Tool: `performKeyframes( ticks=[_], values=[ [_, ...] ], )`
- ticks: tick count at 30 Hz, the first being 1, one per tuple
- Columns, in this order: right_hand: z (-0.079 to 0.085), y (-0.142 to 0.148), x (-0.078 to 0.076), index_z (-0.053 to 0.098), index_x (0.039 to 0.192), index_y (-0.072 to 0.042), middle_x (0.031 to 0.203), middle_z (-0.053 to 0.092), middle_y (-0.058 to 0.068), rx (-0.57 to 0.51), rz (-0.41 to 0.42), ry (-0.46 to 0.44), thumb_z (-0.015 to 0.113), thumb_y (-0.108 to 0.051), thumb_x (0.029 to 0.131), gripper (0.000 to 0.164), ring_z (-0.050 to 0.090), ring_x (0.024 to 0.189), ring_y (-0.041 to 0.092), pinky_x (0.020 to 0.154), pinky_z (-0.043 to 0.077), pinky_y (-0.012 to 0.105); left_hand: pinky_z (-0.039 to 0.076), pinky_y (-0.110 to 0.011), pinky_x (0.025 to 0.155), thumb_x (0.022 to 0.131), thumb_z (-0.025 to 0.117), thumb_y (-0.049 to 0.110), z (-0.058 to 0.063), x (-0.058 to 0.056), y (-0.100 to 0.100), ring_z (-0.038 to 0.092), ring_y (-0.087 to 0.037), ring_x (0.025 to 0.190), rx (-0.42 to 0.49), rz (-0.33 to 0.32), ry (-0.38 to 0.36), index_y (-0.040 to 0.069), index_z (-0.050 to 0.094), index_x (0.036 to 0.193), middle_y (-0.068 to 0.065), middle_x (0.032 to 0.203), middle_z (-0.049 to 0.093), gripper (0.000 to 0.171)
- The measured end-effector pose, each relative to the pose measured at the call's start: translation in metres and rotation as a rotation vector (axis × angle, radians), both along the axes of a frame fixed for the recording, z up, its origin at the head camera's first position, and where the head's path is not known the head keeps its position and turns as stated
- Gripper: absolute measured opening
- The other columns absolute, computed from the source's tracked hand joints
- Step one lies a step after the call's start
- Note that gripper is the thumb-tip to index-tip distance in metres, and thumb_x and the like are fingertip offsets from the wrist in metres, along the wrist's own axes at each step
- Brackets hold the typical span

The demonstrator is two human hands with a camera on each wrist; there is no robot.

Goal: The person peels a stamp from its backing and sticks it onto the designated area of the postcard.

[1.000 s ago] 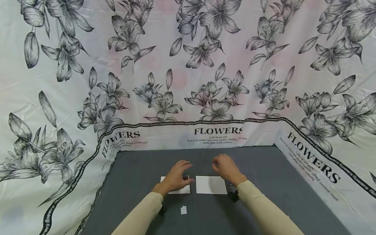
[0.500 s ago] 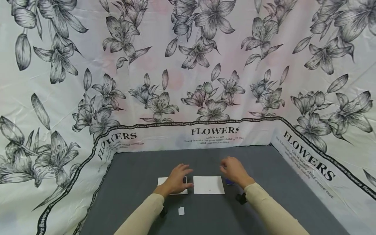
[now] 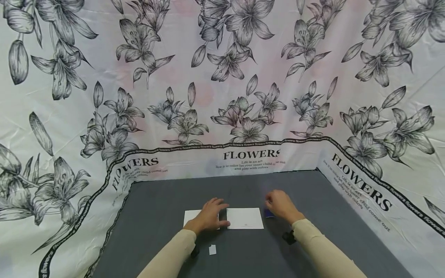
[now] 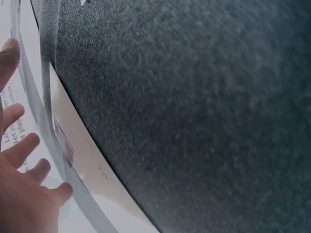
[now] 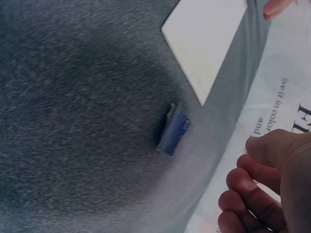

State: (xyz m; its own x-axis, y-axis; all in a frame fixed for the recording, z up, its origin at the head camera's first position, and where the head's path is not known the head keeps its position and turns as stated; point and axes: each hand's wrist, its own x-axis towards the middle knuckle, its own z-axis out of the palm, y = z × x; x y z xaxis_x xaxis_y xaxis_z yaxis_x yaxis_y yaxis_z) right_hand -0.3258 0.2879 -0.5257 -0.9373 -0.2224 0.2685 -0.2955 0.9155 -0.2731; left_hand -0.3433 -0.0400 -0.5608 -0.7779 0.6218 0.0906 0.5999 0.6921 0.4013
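Right of the fully visible white card, a small blue packet lies near the loosely curled, empty right hand; near that card's left edge, the left hand spreads wide. Reaching seems the current step; a pickup would call for lowering and pinching.

"flowers" and "life is an art" on floral cloth, "flowers" along its black border

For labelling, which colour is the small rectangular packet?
The packet is blue, clearest in the right wrist view.
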Motion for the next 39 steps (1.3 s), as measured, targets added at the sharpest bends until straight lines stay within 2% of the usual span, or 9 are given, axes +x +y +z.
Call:
performKeyframes(
  ticks=[6,13,20,29,39],
  values=[
    [-0.01,0.006,0.0,0.081,0.097,0.0,0.09,0.075,0.01,-0.007,-0.016,-0.019,0.077,-0.003,0.092,0.007,0.071,0.084,0.025,0.08,0.061,0.049,0.034,-0.071,0.123,0.095,0.085,0.045,-0.003,0.001,0.004,0.041,-0.049,0.156,-0.034,0.021,-0.05,0.009,0.06,0.155,-0.023,0.165,0.05,0.075],
    [-0.019,0.011,-0.001,0.081,0.093,-0.002,0.082,0.072,0.005,-0.025,-0.037,-0.069,0.076,-0.002,0.094,0.005,0.061,0.074,0.017,0.071,0.056,0.043,0.033,-0.07,0.125,0.094,0.084,0.052,-0.004,0.005,0.008,0.041,-0.045,0.157,-0.077,0.066,-0.069,0.014,0.06,0.156,-0.018,0.167,0.05,0.077],
    [-0.027,0.013,0.001,0.08,0.091,-0.001,0.083,0.073,0.003,-0.011,-0.039,-0.084,0.08,-0.004,0.092,0.003,0.061,0.075,0.016,0.072,0.057,0.044,0.033,-0.07,0.124,0.094,0.084,0.051,-0.006,0.007,0.008,0.042,-0.045,0.156,-0.084,0.074,-0.045,0.016,0.061,0.155,-0.018,0.166,0.05,0.074],
    [-0.04,0.015,0.003,0.08,0.088,-0.007,0.083,0.073,0.002,-0.013,-0.059,-0.091,0.083,-0.003,0.09,0.006,0.063,0.076,0.017,0.075,0.057,0.046,0.033,-0.069,0.125,0.094,0.084,0.05,-0.019,0.006,0.009,0.041,-0.045,0.156,-0.08,0.087,-0.014,0.018,0.063,0.154,-0.016,0.166,0.05,0.071],
    [-0.043,0.018,0.005,0.076,0.089,-0.003,0.08,0.068,0.004,-0.072,-0.109,-0.105,0.082,-0.005,0.09,0.006,0.06,0.074,0.019,0.071,0.055,0.045,0.033,-0.068,0.124,0.093,0.085,0.052,-0.017,0.007,0.011,0.042,-0.043,0.155,-0.083,0.098,-0.007,0.018,0.063,0.154,-0.016,0.165,0.051,0.073]
  ],
)
